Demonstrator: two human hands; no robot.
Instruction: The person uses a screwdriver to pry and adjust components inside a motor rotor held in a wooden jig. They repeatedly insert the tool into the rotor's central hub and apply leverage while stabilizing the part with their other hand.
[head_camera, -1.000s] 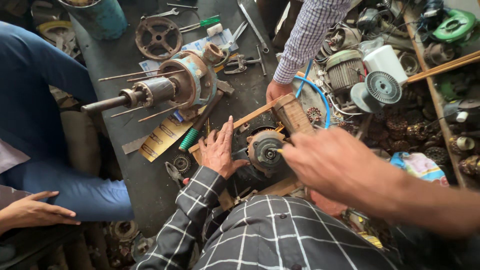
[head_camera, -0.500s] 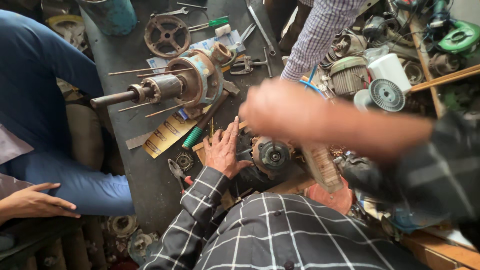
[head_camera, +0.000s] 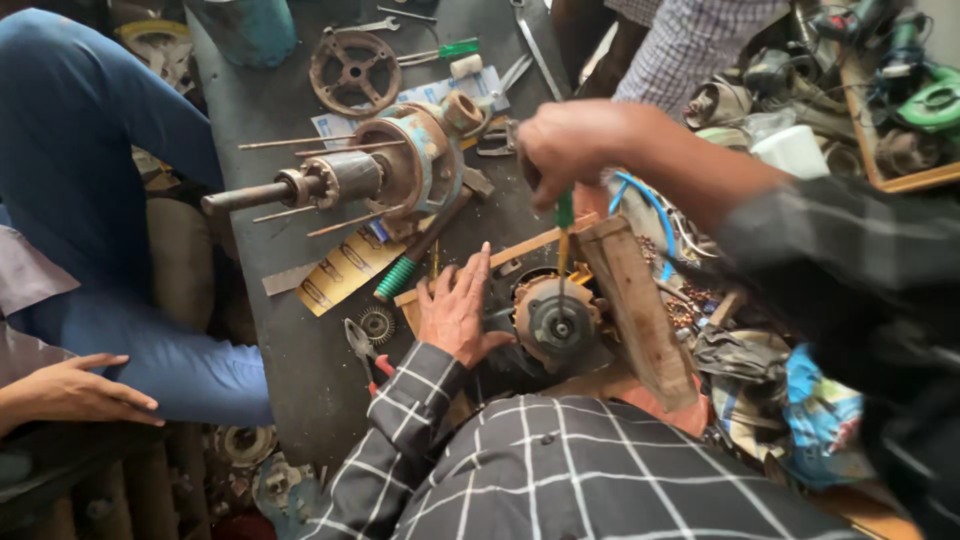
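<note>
The right hand (head_camera: 575, 145) is closed around the handle of a green-tipped screwdriver (head_camera: 563, 250), held upright with its tip down on the round motor (head_camera: 555, 320) that sits on the dark table (head_camera: 300, 370). The left hand (head_camera: 455, 310) lies flat with fingers spread, pressed against the motor's left side, gripping nothing. A wooden block (head_camera: 640, 310) leans just right of the motor, and a rusty rotor with a long shaft (head_camera: 350, 180) rests up and left of it.
</note>
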